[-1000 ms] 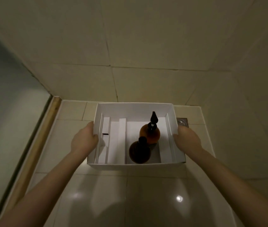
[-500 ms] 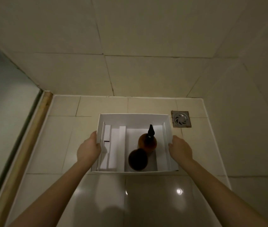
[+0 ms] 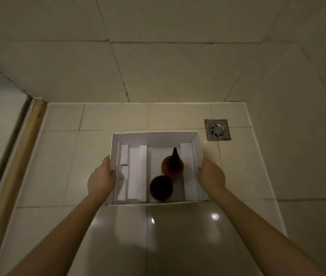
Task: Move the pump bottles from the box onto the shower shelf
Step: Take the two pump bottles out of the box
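A white cardboard box (image 3: 154, 137) sits low over the tiled shower floor, seen from above. My left hand (image 3: 101, 179) grips its left wall and my right hand (image 3: 211, 175) grips its right wall. Inside, in the right compartment, stand two amber pump bottles: the farther one (image 3: 173, 166) shows a black pump head, the nearer one (image 3: 161, 187) looks dark and round from the top. White cardboard dividers fill the box's left part. No shower shelf is in view.
A square metal floor drain (image 3: 217, 129) lies just right of the box's far corner. Tiled walls rise behind and to the right. A wooden strip (image 3: 16, 164) and a glass panel run along the left edge.
The box, held in both hands, has come down toward the floor and nearer to me; the drain, hidden behind it before, is now uncovered.
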Demonstrator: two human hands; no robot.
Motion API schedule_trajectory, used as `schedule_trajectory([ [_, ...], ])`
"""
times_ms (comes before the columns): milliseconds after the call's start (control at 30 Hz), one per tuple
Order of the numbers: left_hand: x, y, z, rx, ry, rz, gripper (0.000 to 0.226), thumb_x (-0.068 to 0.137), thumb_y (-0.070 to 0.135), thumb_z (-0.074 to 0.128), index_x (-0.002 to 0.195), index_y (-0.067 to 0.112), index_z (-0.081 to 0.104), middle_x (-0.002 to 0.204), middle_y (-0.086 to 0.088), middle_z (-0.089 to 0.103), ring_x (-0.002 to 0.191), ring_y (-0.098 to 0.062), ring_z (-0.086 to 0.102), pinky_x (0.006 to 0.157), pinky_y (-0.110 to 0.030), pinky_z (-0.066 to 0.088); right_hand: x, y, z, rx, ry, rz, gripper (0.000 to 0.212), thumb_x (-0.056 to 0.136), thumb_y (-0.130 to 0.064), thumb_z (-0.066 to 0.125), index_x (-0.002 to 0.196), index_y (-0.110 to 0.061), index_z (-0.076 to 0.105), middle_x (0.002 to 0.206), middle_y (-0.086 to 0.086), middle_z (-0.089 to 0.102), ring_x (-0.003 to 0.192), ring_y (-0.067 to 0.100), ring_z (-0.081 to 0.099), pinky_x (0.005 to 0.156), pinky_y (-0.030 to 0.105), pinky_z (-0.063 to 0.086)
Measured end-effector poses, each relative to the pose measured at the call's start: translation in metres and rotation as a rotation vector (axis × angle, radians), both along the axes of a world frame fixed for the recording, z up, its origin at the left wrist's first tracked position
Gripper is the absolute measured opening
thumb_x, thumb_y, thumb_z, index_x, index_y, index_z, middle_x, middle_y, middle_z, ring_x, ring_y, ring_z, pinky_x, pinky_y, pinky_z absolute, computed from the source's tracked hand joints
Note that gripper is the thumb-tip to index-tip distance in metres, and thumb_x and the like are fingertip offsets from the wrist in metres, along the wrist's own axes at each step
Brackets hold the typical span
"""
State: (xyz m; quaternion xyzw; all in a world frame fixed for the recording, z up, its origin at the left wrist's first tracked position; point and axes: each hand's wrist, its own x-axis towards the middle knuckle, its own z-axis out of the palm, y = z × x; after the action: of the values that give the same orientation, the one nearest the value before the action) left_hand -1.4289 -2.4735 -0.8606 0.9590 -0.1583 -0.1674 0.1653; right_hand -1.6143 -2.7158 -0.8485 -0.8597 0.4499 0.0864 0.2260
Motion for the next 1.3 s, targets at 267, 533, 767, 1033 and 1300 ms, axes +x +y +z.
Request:
schedule_trajectory([
  [267, -0.013, 0.001, 0.002, -0.018, 0.038, 0.084, 0.06, 0.087, 0.016, 0.051, 0.142, 0.014, 0.027, 0.111, -0.02, 0.063, 0.095, -0.039, 0.061, 0.075, -0.042, 0.049, -0.005, 0.007, -0.001, -0.041, -0.088, -0.063, 0.045, 0.089, -0.018, 0.055, 0.131, -0.013, 0.04, 0.109, 0.007, 0.062, 0.089, 0.023, 0.06, 0.065, 0.026, 0.045],
  [533, -0.068, -0.013, 0.012, -0.208, 0.012, -0.514, 0.078, 0.076, 0.011, 0.067, 0.142, 0.033, 0.031, 0.145, 0.008, 0.042, 0.131, -0.011, 0.042, 0.101, -0.016, 0.029, 0.009, 0.03, -0.012, 0.135, -0.383, 0.311, 0.075, 0.072, -0.02, 0.075, 0.134, -0.034, 0.033, 0.136, -0.007, 0.045, 0.121, 0.013, 0.049, 0.097, 0.025, 0.041],
  [767, -0.06, -0.055, 0.002, -0.134, 0.318, -0.666, 0.073, 0.069, 0.041, 0.075, 0.133, 0.029, 0.043, 0.134, 0.006, 0.053, 0.122, -0.013, 0.05, 0.102, -0.026, 0.04, 0.029, 0.026, -0.031, 0.304, -0.372, 0.275, 0.058, 0.078, -0.033, 0.07, 0.127, -0.032, 0.041, 0.133, -0.002, 0.048, 0.114, 0.016, 0.053, 0.084, 0.02, 0.036],
  [1033, -0.049, -0.051, -0.009, -0.179, 0.272, -0.593, 0.059, 0.061, 0.046, 0.075, 0.115, 0.031, 0.055, 0.11, 0.01, 0.066, 0.102, -0.01, 0.061, 0.091, -0.03, 0.051, 0.036, 0.024, -0.042, 0.251, -0.386, 0.227, 0.02, 0.08, -0.033, 0.063, 0.095, -0.026, 0.052, 0.094, -0.004, 0.06, 0.083, 0.012, 0.059, 0.069, 0.024, 0.043],
  [1300, -0.052, -0.051, -0.024, -0.287, 0.278, -0.382, 0.065, 0.056, 0.039, 0.079, 0.113, 0.027, 0.05, 0.103, 0.013, 0.057, 0.093, -0.005, 0.056, 0.077, -0.016, 0.046, 0.042, 0.022, -0.046, 0.203, -0.456, 0.172, 0.036, 0.072, -0.033, 0.073, 0.099, -0.026, 0.05, 0.094, -0.009, 0.053, 0.084, 0.008, 0.055, 0.07, 0.018, 0.041],
])
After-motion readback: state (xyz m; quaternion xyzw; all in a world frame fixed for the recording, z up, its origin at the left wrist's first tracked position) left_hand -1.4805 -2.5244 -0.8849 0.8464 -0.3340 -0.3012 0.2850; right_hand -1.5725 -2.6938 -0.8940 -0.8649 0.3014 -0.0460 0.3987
